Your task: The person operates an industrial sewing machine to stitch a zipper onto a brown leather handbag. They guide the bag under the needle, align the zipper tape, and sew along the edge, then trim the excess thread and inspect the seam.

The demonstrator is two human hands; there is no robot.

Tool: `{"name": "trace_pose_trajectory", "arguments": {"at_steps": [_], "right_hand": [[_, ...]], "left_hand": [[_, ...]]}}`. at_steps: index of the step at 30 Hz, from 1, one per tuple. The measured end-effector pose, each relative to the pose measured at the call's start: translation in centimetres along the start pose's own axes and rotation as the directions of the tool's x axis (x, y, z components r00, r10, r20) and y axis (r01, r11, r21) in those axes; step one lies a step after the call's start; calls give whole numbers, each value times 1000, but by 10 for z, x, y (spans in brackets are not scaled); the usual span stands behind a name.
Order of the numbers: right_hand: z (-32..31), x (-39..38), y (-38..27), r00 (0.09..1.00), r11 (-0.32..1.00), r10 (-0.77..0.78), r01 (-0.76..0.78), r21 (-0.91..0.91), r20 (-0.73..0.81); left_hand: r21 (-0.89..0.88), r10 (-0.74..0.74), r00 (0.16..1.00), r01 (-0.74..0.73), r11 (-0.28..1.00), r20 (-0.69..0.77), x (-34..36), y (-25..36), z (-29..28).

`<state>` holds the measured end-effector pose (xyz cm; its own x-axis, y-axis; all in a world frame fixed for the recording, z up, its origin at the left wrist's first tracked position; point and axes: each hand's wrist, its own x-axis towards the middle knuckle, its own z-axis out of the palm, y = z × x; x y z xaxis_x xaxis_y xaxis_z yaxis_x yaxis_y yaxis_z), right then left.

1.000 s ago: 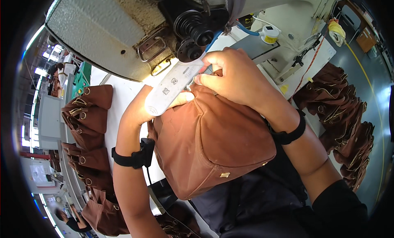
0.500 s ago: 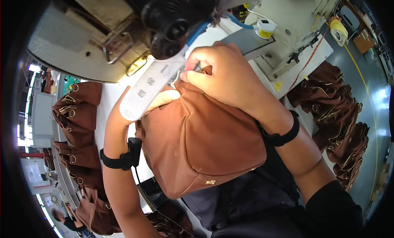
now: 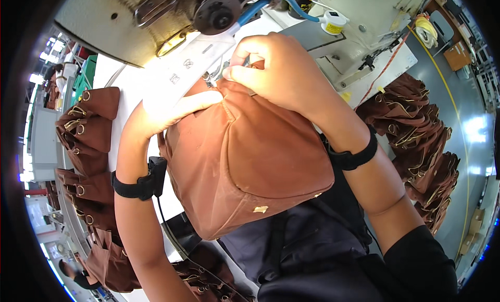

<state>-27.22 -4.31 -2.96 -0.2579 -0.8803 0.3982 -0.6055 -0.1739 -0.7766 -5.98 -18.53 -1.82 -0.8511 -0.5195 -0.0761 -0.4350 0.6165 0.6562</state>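
A brown bag (image 3: pixel 265 151) with a piped seam and small gold metal feet lies under a sewing machine head (image 3: pixel 99 26). My left hand (image 3: pixel 182 107) grips its upper edge, thumb pressed along the bag and other fingers hidden. My right hand (image 3: pixel 276 78) is curled closed on the bag's upper edge beside the machine's metal foot (image 3: pixel 211 78), thumb and index fingertips close together. A white bar (image 3: pixel 190 62) with symbols runs above the left thumb, partly lost in glare.
Brown bags are piled left (image 3: pixel 88 125) and right (image 3: pixel 406 120) of me, with more below. The white table (image 3: pixel 130 80) holds the machine and a small white container (image 3: pixel 332 22). A person (image 3: pixel 80 278) sits at lower left. A marked floor aisle (image 3: pixel 458 146) runs at right.
The whole scene has shifted up and slightly left in the view, showing less of the machine head. Both hands keep their hold on the bag, with little visible change in grip.
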Motion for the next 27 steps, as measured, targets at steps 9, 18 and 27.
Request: {"name": "trace_pose_trajectory", "arguments": {"at_steps": [9, 18, 27], "right_hand": [[3, -3, 8, 999, 1000, -6, 5, 16, 44], [26, -51, -8, 919, 965, -219, 154, -214, -328], [48, -75, -16, 969, 818, 248, -214, 534, 8]], "left_hand": [[97, 79, 996, -75, 992, -30, 6, -6, 5], [-71, -41, 992, 50, 996, 116, -4, -15, -59], [725, 80, 993, -114, 680, 82, -105, 150, 3]]}}
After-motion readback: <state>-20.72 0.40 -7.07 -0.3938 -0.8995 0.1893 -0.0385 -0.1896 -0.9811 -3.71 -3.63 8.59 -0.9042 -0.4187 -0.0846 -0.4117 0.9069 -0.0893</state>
